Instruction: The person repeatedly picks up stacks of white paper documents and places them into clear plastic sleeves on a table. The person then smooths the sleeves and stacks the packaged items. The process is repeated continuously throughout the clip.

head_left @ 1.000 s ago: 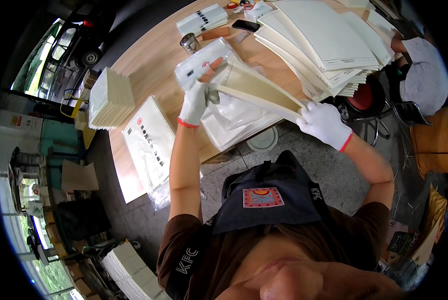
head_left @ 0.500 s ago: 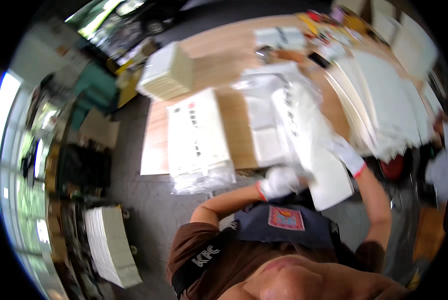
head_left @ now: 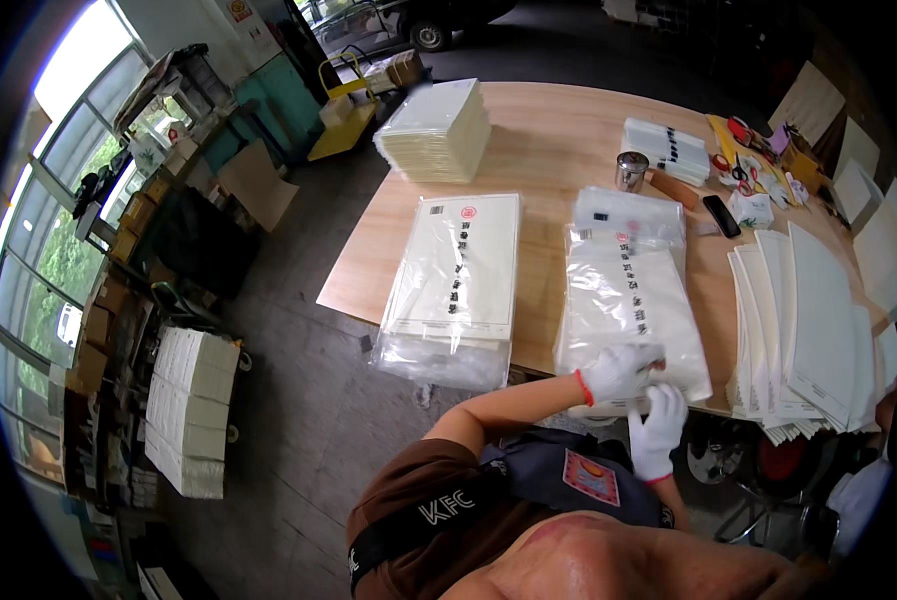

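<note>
Clear plastic bag (head_left: 640, 285), off-white paper showing through, lies at the wooden table's (head_left: 540, 260) near edge, over other clear plastic. Gloved left hand (head_left: 613, 373) rests across its lower end, fingers bent; gloved right hand (head_left: 658, 435) just beside, fingertips at the edge. Pinching or merely pressing: cannot tell. Contact there probably steadies slack film. Fanned paper sheets (head_left: 818, 335) to the right; the spread likely eases lifting singly. Writing: black character column, red round mark, matched on left-hand bagged pack (head_left: 458, 275); white lettering on dark strap (head_left: 458, 507).
</note>
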Available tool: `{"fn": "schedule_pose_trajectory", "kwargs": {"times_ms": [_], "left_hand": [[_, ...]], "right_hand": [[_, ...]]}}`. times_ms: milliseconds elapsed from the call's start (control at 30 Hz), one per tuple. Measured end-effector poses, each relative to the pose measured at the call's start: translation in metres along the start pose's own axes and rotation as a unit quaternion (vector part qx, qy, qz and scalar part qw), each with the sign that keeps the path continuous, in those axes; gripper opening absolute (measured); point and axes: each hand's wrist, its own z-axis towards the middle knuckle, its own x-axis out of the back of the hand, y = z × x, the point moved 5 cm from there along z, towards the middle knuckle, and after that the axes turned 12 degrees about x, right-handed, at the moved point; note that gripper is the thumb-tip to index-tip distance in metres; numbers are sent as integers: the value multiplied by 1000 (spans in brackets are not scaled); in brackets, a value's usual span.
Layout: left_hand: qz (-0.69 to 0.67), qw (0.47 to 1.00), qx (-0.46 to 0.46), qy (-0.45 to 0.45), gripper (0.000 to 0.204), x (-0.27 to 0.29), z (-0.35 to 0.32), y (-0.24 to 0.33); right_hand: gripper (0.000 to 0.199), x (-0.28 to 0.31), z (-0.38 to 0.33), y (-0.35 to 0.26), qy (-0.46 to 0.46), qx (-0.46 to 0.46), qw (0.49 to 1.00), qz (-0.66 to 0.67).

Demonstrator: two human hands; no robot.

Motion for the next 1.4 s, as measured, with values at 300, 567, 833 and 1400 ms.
{"fn": "schedule_pose_trajectory", "kwargs": {"times_ms": [300, 567, 833, 1400], "left_hand": [[192, 971, -8, 142, 17, 5, -92, -119], [-255, 926, 189, 205, 19, 11, -214, -136], [-117, 939, 172, 274, 19, 36, -147, -113], [-48, 948, 138, 283, 20, 99, -145, -107]], "right_hand": [[31, -49, -43, 90, -244, -147, 943, -169], [26, 28, -70, 5, -403, -114, 904, -82], [20, 15, -34, 17, -268, -6, 961, -71], [40, -159, -75, 24, -90, -385, 582, 711]]}}
